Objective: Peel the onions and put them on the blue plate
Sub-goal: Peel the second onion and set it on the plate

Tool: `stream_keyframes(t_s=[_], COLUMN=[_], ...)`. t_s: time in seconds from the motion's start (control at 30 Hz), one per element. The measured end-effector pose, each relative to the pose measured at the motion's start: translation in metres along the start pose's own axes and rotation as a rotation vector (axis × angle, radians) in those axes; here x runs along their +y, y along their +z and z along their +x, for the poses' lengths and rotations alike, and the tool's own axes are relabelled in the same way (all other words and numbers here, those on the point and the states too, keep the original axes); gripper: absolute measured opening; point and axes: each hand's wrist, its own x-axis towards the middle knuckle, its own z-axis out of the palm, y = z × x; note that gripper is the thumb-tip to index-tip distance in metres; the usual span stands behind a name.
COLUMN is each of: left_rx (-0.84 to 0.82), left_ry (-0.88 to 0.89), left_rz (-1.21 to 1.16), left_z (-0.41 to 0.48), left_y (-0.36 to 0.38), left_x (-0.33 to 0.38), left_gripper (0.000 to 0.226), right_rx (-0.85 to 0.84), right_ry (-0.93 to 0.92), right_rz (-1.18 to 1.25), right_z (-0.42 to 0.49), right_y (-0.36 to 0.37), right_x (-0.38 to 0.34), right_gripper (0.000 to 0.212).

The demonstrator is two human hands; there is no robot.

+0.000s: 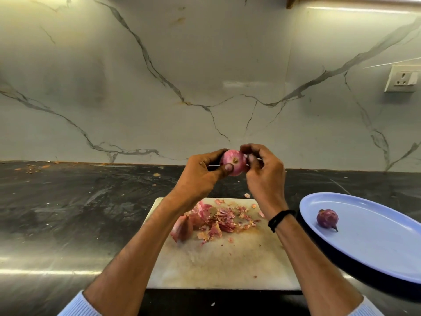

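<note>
The left hand (200,176) grips a pink round onion (233,162) in curled fingers, thumb pressed on its front, held up above the dark stone counter (68,213). The right hand (264,174) curls against the onion's right side, fingertips pinching there. Below, a white rectangular cutting board (227,258) at the counter's near edge carries a heap of pink papery peels (216,220). Near the counter's right edge, an oval blue plate (376,247) holds a small purple onion (327,218).

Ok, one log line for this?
phase: peeling | left hand: grips raised onion | right hand: pinches it | blue plate: second onion
</note>
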Motion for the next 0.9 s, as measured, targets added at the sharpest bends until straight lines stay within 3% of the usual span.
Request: stream_keyframes(t_s=[0.17,0.27,0.57,0.7,0.8,0.9], left_rx=[0.024,-0.008,-0.023,-0.013,-0.014,0.005], left_ry=[0.025,0.063,0.056,0.023,-0.018,-0.037], left_rz=[0.051,0.093,0.148,0.077,-0.061,-0.149], left_z=[0.001,-0.001,0.001,0.001,0.0,0.001], left_y=[-0.006,-0.006,-0.003,-0.002,-0.002,-0.002], left_x=[-0.001,-0.001,-0.005,-0.002,0.0,0.0], left_gripper=[0.044,0.04,0.04,0.044,0.042,0.039], right_rx=[-0.099,-0.153,-0.009,0.115,0.098,0.06], right_ry=[0.043,0.064,-0.208,-0.131,-0.005,0.055], right_rz=[0.155,0.164,-0.173,-0.099,0.007,0.072], right_z=[0.002,0.0,-0.006,-0.002,0.001,0.002], right_y=[0.0,0.002,0.01,0.004,0.0,-0.001], right_x=[-0.006,-0.006,0.0,0.0,0.001,0.0], right_gripper=[0.018,0.022,0.006,0.008,0.005,0.029])
